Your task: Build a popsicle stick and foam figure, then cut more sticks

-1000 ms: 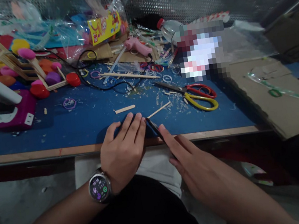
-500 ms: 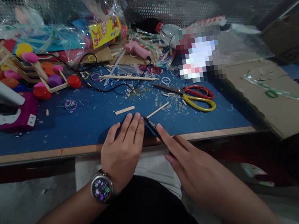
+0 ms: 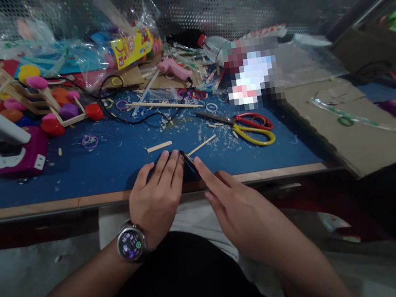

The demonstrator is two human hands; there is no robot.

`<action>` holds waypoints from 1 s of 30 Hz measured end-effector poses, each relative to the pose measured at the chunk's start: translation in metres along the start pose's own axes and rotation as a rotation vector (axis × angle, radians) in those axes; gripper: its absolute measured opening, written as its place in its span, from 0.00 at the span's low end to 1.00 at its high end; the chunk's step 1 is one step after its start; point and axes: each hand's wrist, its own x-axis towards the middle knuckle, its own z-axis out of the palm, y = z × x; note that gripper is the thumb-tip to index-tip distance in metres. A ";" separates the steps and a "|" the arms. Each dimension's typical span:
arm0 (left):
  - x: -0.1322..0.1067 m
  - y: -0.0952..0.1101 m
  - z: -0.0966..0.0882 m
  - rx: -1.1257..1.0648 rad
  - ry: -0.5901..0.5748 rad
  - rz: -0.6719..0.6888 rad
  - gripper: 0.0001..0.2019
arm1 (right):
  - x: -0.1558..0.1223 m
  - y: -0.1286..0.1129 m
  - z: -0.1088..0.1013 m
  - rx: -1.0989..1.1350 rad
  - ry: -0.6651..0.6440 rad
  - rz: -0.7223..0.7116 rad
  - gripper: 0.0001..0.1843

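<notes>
head view: left hand flat, palm down on blue counter; right hand gripping dark thin tool, tip touching left fingertips.

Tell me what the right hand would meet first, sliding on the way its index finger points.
Probably the short flat stick, just past the dark tool the right hand holds; depth is unclear.

A red patch with small white digits is printed on the yellow package, but they cannot be made out. On the watch behind the left hand, only coloured icons are shown, no legible figures.
</notes>
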 end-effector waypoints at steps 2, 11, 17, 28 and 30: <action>0.000 -0.001 -0.001 0.003 0.001 0.007 0.22 | -0.004 0.000 0.002 -0.001 0.017 0.001 0.33; 0.001 -0.001 -0.002 0.020 -0.031 0.030 0.23 | -0.020 0.002 0.002 0.056 0.041 0.006 0.38; 0.001 0.001 0.001 -0.010 0.002 -0.006 0.22 | -0.014 0.005 -0.001 0.052 -0.003 0.001 0.38; 0.004 -0.001 -0.002 0.022 -0.021 0.034 0.22 | -0.001 0.007 -0.008 0.044 -0.044 0.013 0.35; 0.004 -0.002 -0.003 0.025 -0.021 0.045 0.22 | 0.002 0.008 -0.008 0.042 -0.049 0.007 0.35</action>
